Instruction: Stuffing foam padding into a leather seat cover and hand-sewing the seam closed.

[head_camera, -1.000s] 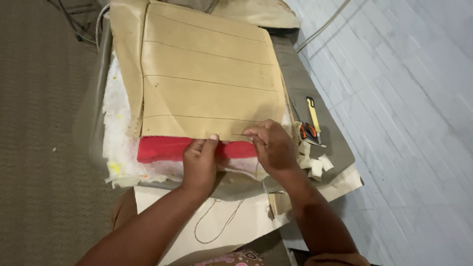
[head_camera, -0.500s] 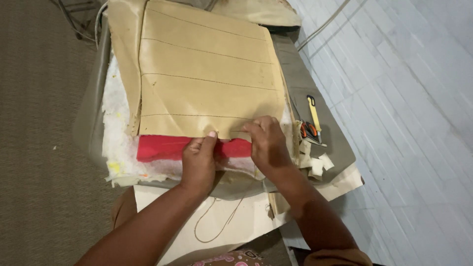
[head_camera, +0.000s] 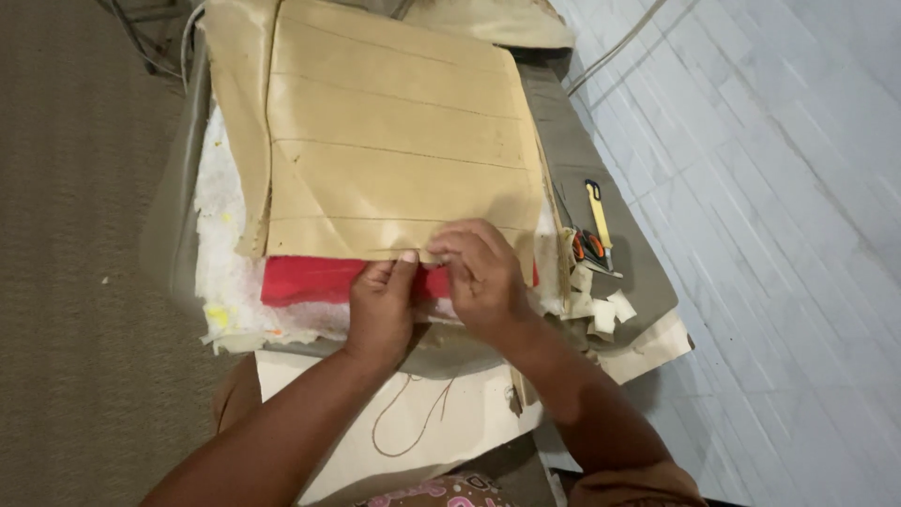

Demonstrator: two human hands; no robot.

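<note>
Both grips pinch the near edge of the tan panel [head_camera: 394,160]: left hand [head_camera: 380,305] and right hand [head_camera: 479,272] side by side. It lies on red fabric [head_camera: 305,280] atop the worktop [head_camera: 610,188]. Scissors [head_camera: 589,246] rest nearby.

Left hand [head_camera: 380,305] and right hand [head_camera: 481,274] pinch the tan stitched panel's [head_camera: 399,150] six-o'clock edge over red fabric [head_camera: 305,279]; scissors [head_camera: 588,246] lie at three o'clock.

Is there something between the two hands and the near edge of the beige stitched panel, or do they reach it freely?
Nothing visible: left hand and right hand already touch the beige panel edge above the red layer.
</note>
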